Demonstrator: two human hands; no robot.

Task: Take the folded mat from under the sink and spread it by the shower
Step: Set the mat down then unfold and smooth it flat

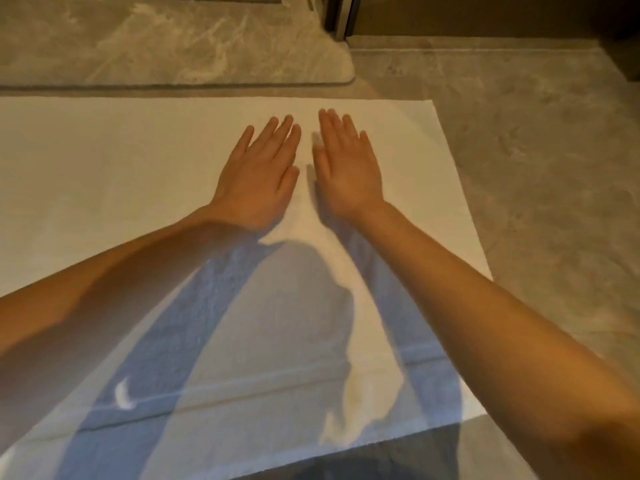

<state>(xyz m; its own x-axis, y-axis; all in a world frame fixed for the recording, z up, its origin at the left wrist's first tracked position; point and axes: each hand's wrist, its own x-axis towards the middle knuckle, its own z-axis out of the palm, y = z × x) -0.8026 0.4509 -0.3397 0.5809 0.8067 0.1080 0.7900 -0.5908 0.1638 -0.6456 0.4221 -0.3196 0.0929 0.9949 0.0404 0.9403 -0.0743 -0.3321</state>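
Note:
A white terry mat (pixel 121 174) lies unfolded and flat on the grey marble floor, filling most of the view. Its far edge runs along a raised stone step. My left hand (pixel 258 174) and my right hand (pixel 346 169) rest palm down on the mat's middle, side by side and a small gap apart. Both have their fingers stretched out and hold nothing. My forearms cast blue shadows over the near half of the mat.
A raised marble step (pixel 173 43) with a rounded corner runs along the mat's far edge. A dark metal frame post (pixel 341 15) stands at its right end. Bare marble floor (pixel 536 168) lies to the right of the mat.

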